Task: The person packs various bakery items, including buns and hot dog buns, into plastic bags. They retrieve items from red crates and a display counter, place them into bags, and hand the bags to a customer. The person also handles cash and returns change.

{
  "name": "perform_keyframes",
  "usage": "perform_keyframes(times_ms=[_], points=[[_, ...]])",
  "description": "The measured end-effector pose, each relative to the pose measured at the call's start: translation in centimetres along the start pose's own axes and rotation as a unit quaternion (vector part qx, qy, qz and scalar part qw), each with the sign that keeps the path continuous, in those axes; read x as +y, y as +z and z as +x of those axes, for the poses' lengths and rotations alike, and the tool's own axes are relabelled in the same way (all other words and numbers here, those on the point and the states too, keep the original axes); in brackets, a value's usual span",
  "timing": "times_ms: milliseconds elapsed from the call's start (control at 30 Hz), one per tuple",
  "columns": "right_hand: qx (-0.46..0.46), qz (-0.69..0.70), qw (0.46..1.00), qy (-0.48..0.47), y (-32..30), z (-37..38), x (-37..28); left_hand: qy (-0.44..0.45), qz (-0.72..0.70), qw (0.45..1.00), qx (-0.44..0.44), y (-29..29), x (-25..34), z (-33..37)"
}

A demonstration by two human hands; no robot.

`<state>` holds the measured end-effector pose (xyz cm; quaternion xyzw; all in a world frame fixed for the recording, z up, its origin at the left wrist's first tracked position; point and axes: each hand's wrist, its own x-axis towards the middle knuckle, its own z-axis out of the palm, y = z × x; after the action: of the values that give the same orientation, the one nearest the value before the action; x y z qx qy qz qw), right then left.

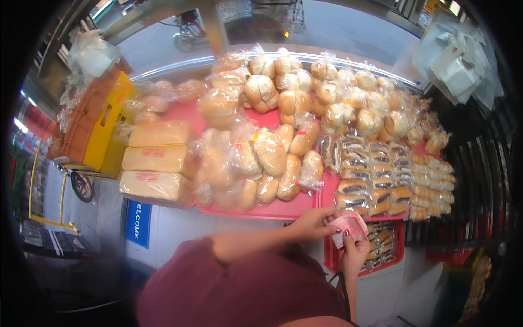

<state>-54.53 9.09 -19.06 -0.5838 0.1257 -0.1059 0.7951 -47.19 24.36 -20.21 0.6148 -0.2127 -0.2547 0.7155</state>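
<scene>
Pink trays of bagged bread cover the worktop [261, 213]: three block loaves [154, 158] stacked toward its near left corner, round buns [262, 94] along its far edge, oval loaves [271, 150] in the middle, rolls with dark filling [354, 188] near the right part of its front edge, and rows of small pale rolls [433, 182] at its right end. Beyond its left edge stand an orange crate [87, 117] and a yellow crate [113, 122]; white plastic bags [463, 65] hang over the far right corner, and a motorbike [189, 34] shows past the far edge. Below the front edge, toward the right, sits a red crate [402, 252] of wrapped rolls, partly hidden behind the right hand [355, 252] and a pinkish paper slip [351, 223]. Maroon clothing [234, 283] blocks much of the floor [163, 223]. The slip is at the worktop's front edge as seen from above, just beside the filled rolls — its height over the edge cannot be told. Both hands have it: the grip of the left hand [316, 224] pinches its left side, while the right hand's grip clasps it from below, thumb on top. Red print marks the block-loaf wrappers, too blurred to read; a blue mat [139, 222] below the near left corner carries white capitals — one word, turned sideways — and the slip's markings are too small to tell.
</scene>
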Motion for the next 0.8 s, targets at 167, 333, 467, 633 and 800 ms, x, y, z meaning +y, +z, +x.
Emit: perform_keyframes(times_ms=[167,333,467,633,800], points=[[0.134,-0.12,0.983,-0.035,-3.6,-6.3,-0.2,-0.01,-0.16,0.984,-0.071,4.3,-3.2,-1.0],[0.214,-0.075,0.974,-0.012,-7.8,-10.6,-3.1,-0.021,-0.102,0.992,-0.077,10.6,-2.0,0.0],[0.231,0.079,0.969,-0.041,-14.1,-14.3,-4.8,-0.067,-0.093,0.983,-0.145,18.3,-3.3,1.4],[0.34,0.149,0.925,-0.087,-25.3,-20.8,-5.6,-0.12,-0.087,0.963,-0.227,32.3,-6.9,3.1],[0.468,0.149,0.863,-0.119,-37.3,-28.0,-7.2,-0.157,-0.142,0.916,-0.34,47.6,-8.6,3.2]])
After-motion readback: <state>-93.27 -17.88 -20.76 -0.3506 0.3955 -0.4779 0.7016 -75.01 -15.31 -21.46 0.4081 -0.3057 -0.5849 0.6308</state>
